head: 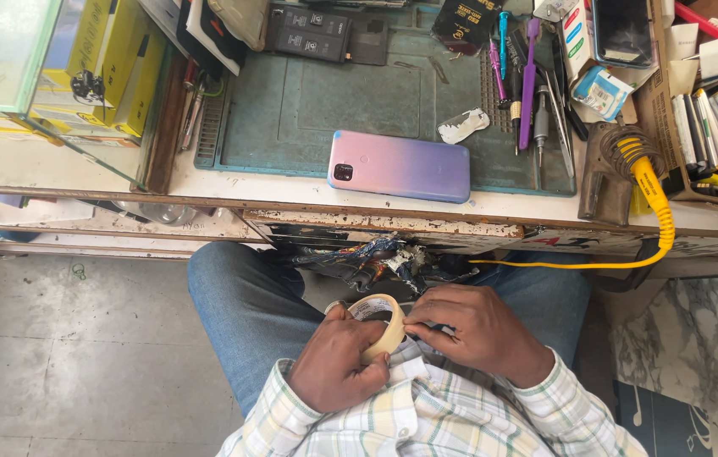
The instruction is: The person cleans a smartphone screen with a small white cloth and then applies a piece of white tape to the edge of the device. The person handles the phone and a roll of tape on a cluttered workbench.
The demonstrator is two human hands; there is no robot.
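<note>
Tape roll sits upright between both hands — left hand clamped round it, right hand pinching its near edge; phone lies well beyond.

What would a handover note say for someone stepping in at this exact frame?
Left hand: grips the roll of masking tape over the lap.
Right hand: fingers pick at the roll's edge; no strip pulled free yet.
Phone: lies face down on the teal work mat, untouched.
Tweezers and screwdrivers: sit at the mat's right side.
Done: roll in hand. Left: freeing a tape end.
</note>
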